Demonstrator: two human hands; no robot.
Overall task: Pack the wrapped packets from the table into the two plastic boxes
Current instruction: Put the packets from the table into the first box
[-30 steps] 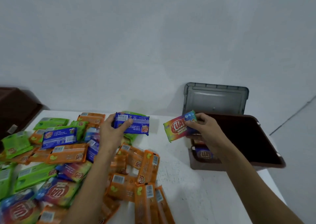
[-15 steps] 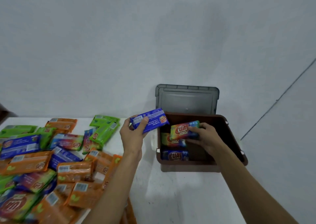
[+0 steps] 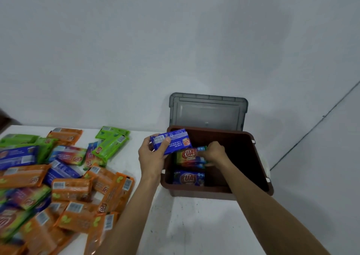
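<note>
left hand (image 3: 153,157): pinching blue wrapped packet (image 3: 171,141), long side crossing brown plastic box (image 3: 194,192)'s left rim
right hand (image 3: 214,154): gripping rainbow wrapped packet (image 3: 188,155) inside box

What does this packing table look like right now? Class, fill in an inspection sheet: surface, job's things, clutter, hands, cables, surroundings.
Surface: white table.
Job's things: brown box is open, with a front blue packet lying inside by its near wall; loose packets in orange, green, blue and rainbow are piled on the table's left.
Clutter: grey lid stands behind the box, against the wall.
Hands: left hand grips a raised blue packet over the box's left rim; right hand, inside the box, holds a rainbow packet.
Cables: nothing seen.
Surroundings: pale wall; dark object at far left, unclear.
</note>
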